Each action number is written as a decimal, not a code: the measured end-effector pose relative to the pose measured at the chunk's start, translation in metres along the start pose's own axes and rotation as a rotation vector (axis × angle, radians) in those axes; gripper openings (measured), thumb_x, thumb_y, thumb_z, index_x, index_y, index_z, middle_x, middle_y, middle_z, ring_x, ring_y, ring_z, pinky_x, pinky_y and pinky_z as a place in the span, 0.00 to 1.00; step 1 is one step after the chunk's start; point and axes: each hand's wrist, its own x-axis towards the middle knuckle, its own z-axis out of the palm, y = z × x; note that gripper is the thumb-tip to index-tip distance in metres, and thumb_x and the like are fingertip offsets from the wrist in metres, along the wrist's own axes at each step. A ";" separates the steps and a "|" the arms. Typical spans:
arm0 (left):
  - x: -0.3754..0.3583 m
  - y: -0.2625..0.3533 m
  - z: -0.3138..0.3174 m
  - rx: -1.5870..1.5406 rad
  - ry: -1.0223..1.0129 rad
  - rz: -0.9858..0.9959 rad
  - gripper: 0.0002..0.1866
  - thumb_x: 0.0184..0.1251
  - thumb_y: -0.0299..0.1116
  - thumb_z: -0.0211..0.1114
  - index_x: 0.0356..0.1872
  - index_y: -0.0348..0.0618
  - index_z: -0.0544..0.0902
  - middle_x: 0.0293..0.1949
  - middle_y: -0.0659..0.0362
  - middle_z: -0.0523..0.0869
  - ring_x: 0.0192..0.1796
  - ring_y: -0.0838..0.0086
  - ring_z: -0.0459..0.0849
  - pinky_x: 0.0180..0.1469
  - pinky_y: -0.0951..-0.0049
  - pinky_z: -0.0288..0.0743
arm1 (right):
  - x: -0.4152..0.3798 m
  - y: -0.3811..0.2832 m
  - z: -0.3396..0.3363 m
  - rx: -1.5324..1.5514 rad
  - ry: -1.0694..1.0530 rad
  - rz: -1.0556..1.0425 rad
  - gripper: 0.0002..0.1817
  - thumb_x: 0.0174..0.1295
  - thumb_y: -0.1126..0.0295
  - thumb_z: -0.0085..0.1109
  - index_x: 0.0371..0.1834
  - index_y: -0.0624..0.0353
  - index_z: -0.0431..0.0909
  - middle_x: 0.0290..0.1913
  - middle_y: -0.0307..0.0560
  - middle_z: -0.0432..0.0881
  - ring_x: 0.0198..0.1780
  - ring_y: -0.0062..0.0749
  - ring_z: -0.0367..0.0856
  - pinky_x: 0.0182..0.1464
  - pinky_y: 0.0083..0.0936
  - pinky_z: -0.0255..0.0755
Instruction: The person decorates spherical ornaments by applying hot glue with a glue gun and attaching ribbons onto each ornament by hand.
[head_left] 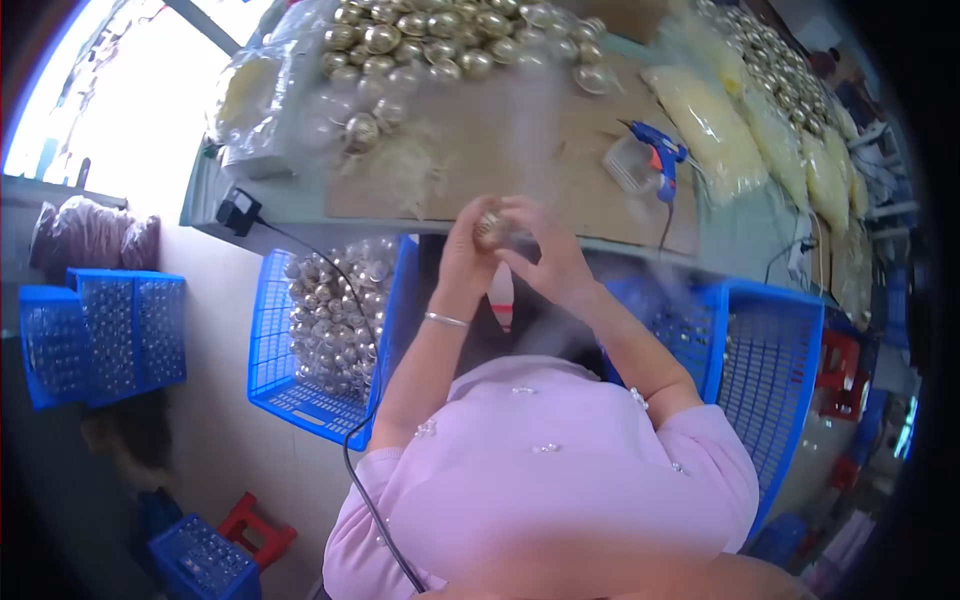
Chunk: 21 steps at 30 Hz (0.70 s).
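Both hands are together at the table's front edge. My left hand (pixel 468 245), with a silver bangle on its wrist, holds a small gold ball (pixel 490 228) between its fingers. My right hand (pixel 548 250) is curved beside the ball from the right, its thumb and fingers close to it; whether they touch it is blurred. On the brown cardboard (pixel 480 140) beyond lie a blue glue gun (pixel 660 158) at the right and a pale stringy heap (pixel 400 170) at the left. Many gold balls (pixel 440 45) are piled at the back.
A blue crate (pixel 262 345) of shiny balls stands at the left, another blue crate (pixel 775 375) at the right. Bags of pale sticks (pixel 705 125) lie at the table's right. A black cable (pixel 350 440) runs down past my left arm. Red stools (pixel 262 530) stand on the floor.
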 end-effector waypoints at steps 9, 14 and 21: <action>-0.038 0.004 -0.005 -0.030 -0.163 0.020 0.14 0.70 0.40 0.56 0.47 0.41 0.77 0.42 0.57 0.80 0.40 0.65 0.81 0.27 0.73 0.74 | -0.033 0.048 -0.017 1.219 -0.086 1.025 0.18 0.64 0.63 0.63 0.50 0.63 0.75 0.37 0.41 0.82 0.28 0.18 0.75 0.28 0.16 0.70; -0.044 0.003 -0.006 -0.125 -0.144 0.008 0.16 0.67 0.43 0.59 0.48 0.42 0.77 0.44 0.56 0.80 0.42 0.65 0.80 0.29 0.74 0.73 | -0.039 0.050 0.014 1.142 -0.122 0.902 0.17 0.61 0.66 0.66 0.49 0.63 0.77 0.35 0.41 0.82 0.29 0.16 0.74 0.28 0.16 0.71; -0.049 0.004 -0.017 -0.205 -0.192 0.005 0.16 0.68 0.41 0.60 0.50 0.44 0.78 0.49 0.52 0.80 0.50 0.57 0.79 0.33 0.72 0.76 | -0.032 0.039 0.004 1.034 -0.005 0.730 0.08 0.61 0.72 0.61 0.42 0.61 0.81 0.31 0.36 0.82 0.32 0.17 0.77 0.30 0.17 0.71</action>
